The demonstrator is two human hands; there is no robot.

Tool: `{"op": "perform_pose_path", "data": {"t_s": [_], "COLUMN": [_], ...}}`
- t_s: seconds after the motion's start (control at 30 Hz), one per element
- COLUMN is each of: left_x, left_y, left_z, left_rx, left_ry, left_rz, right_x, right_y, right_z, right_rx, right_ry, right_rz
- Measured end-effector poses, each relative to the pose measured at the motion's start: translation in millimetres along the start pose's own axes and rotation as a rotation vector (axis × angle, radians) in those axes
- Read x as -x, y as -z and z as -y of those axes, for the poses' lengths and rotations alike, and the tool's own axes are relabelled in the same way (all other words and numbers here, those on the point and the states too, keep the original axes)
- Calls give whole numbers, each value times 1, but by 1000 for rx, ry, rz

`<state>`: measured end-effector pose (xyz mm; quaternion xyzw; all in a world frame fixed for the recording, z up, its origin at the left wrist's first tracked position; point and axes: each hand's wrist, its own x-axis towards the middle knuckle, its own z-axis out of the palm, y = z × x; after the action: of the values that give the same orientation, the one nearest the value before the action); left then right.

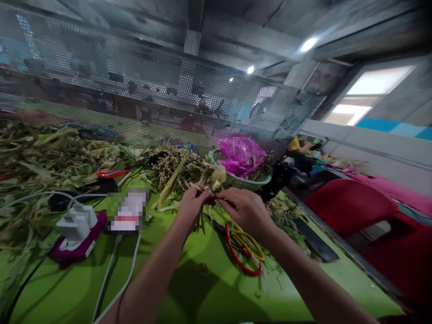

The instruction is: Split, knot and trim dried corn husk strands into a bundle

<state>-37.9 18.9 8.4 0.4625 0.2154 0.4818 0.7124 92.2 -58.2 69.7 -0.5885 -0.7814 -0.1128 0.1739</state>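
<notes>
My left hand [194,204] pinches a small bunch of dry, pale plant stems [201,222], and some of it hangs below the fingers. Fingertips of my right hand [245,207] are closed at the same bunch, close to the left thumb. A pale, fluffy tuft [219,174] shows just above the hands. Under the right hand lie scissors [229,252] with red and yellow handles, their blades pointing away to the left. Behind the hands is a heap of dried plants [175,168], with a long pale husk-like leaf [172,186] along its front.
A green basin [261,181] with a purple plastic bag [241,155] stands behind my hands. On the left of the green table [270,292] are a phone [130,210], a purple power strip [72,247] and cables. A red-handled cutter [113,173] lies by the larger plant heap. Red chairs [351,204] stand right.
</notes>
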Motion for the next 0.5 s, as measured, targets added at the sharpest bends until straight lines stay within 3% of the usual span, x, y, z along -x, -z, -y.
{"op": "perform_pose_path", "data": {"t_s": [0.13, 0.27, 0.43, 0.5], "left_x": [0, 4, 8, 10], "left_y": [3, 5, 0, -3], "left_z": [3, 3, -3, -8], "left_rx": [-315, -519, -350, -214], "left_ry": [-148, -252, -81, -10], "left_rz": [-17, 21, 270, 303], "right_x": [-1, -7, -16, -17], "right_y": [2, 10, 13, 5], "right_z": [11, 4, -27, -37], "right_rx": [215, 118, -284, -470], "right_ry": [148, 231, 41, -71], "right_rz": [43, 28, -10, -22]}}
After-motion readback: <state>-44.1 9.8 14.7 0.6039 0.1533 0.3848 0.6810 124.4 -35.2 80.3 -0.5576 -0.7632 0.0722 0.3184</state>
